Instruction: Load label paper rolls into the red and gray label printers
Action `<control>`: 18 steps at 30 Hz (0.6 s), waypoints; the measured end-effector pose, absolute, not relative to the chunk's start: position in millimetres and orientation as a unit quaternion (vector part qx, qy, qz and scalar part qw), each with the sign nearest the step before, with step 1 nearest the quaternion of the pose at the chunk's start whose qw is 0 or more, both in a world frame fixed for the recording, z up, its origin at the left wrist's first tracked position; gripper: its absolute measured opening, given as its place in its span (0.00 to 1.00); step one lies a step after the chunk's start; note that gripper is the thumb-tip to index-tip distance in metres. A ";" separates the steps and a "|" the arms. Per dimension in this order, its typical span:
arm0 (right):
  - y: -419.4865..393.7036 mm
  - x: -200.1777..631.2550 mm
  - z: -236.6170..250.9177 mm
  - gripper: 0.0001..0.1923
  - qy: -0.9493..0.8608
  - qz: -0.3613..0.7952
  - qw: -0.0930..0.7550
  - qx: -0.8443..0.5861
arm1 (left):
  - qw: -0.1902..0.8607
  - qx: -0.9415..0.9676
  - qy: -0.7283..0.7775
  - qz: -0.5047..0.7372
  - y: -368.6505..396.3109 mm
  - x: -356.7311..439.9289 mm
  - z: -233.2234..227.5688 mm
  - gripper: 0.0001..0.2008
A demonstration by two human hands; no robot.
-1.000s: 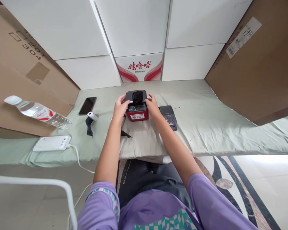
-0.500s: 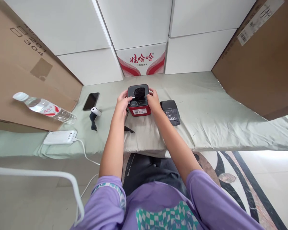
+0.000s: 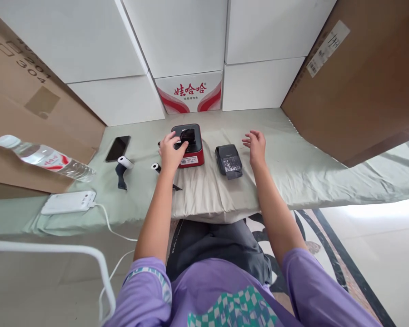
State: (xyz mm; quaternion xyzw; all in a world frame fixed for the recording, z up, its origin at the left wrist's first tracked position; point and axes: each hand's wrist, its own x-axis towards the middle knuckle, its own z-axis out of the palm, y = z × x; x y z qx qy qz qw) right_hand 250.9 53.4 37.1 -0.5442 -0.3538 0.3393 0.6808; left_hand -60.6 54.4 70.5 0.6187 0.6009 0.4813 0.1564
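A small red label printer [image 3: 190,147] with a black top sits upright on the pale green cloth of the desk [image 3: 293,168], its front face with a white sticker turned toward the person. The left hand [image 3: 170,152] rests on its front left corner, fingers laid over the dark top window. Just to its right, apart from it, lies a smaller black printer [image 3: 228,161], flat, with a glossy wrapped patch on top. The right hand [image 3: 255,145] hovers spread beside that one, touching nothing.
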 end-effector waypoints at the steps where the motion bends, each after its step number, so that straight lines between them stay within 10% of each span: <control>1: 56.4 259.5 27.4 0.10 -0.333 0.326 0.685 -0.560 | 0.150 0.619 0.608 0.474 55.0 -59.6 70.7 0.03; 13: 65.6 258.2 -1.4 0.08 -0.390 0.289 0.652 -0.582 | -0.020 0.589 0.587 0.555 0.7 -25.3 73.8 0.06; 18: 65.9 258.4 -0.9 0.08 -0.401 0.292 0.645 -0.581 | 0.095 0.732 0.508 0.443 -28.2 12.5 53.8 0.10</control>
